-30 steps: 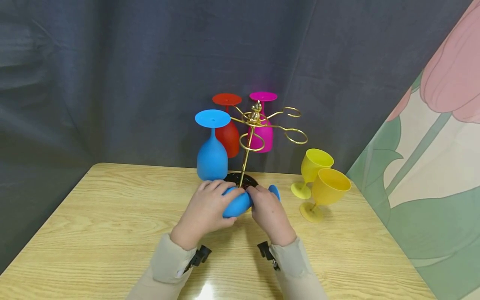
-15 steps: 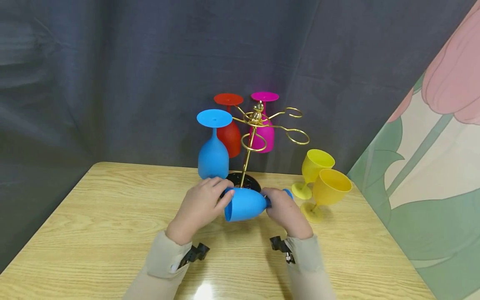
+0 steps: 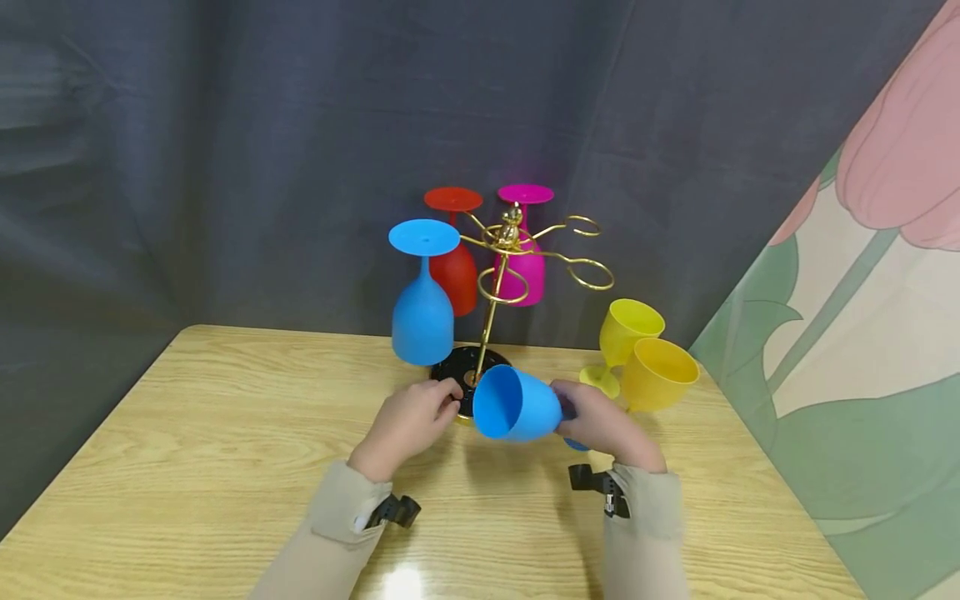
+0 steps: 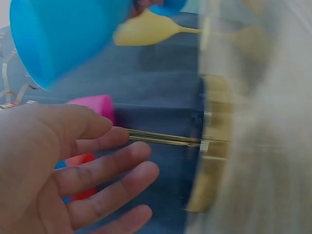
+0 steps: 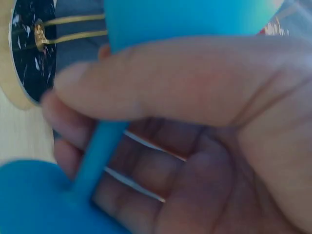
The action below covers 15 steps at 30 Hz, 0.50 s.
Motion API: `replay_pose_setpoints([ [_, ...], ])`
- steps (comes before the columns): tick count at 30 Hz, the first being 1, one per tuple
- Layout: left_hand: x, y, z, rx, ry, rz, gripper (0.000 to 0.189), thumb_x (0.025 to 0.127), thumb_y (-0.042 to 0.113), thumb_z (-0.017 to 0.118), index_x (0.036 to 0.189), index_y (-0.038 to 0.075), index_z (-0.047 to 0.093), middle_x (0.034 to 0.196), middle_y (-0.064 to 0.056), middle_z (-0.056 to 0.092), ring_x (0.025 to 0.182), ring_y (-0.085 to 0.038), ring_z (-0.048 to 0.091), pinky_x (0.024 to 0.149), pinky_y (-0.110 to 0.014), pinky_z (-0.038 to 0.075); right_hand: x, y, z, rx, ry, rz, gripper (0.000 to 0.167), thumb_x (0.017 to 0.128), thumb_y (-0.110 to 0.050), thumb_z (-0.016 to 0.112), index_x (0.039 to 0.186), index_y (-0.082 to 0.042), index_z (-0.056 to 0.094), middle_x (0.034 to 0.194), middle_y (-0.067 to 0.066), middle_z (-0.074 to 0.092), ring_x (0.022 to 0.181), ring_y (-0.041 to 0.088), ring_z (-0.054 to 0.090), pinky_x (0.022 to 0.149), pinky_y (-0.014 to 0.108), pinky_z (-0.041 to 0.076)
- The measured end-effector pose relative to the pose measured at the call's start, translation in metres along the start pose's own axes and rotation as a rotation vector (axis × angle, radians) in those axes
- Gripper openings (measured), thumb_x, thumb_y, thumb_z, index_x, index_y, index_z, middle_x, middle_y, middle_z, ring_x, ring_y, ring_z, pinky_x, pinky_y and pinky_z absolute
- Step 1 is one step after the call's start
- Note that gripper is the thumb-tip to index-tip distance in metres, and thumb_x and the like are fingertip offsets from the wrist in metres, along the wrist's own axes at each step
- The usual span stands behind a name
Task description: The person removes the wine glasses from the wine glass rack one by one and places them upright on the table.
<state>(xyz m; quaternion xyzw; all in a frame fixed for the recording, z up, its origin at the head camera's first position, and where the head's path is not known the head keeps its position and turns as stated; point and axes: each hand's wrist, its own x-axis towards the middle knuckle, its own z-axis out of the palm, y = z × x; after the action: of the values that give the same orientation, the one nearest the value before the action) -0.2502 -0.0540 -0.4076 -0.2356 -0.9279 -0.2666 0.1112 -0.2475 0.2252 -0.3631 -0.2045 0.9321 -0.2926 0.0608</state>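
A blue goblet lies tilted in the air in front of the rack, its bowl mouth facing left. My right hand grips its stem; the right wrist view shows thumb and fingers around the stem, with the foot below. My left hand, fingers relaxed and apart in the left wrist view, holds nothing and is near the rack's black base. The gold rack carries another blue goblet, a red goblet and a magenta goblet, all upside down.
Two upright goblets, one lime yellow and one orange-yellow, stand at the right of the wooden table. A dark curtain hangs behind. Gold rings stick out from the rack toward the right and front.
My left hand has let go of the blue goblet's bowl and drawn back slightly. My right hand has moved right with the goblet, whose mouth has turned left and toward me.
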Motion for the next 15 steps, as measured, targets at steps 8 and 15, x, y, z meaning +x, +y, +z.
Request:
replay_pose_setpoints([
  [8,0.002,-0.026,0.02,-0.211,0.044,-0.181,0.024,0.097,0.008,0.065,0.119,0.002,0.067,0.112,-0.015,0.069,0.103,-0.03,0.065,0.089,-0.045,0.055,-0.012,0.025,-0.014,0.198,-0.073,0.01,0.037,0.088,-0.005,0.077,0.121,-0.004,0.061,0.115,0.009,0.068,0.105,0.031,0.062,0.097,0.061,0.05],
  [15,0.004,-0.037,0.03,-0.339,0.087,-0.271,0.04,0.092,0.001,0.067,0.131,-0.008,0.058,0.139,-0.029,0.053,0.129,-0.047,0.049,0.105,-0.054,0.046,-0.022,0.037,-0.021,0.294,-0.116,0.044,0.057,0.084,-0.006,0.081,0.133,-0.001,0.053,0.126,0.018,0.061,0.114,0.038,0.055,0.095,0.062,0.049],
])
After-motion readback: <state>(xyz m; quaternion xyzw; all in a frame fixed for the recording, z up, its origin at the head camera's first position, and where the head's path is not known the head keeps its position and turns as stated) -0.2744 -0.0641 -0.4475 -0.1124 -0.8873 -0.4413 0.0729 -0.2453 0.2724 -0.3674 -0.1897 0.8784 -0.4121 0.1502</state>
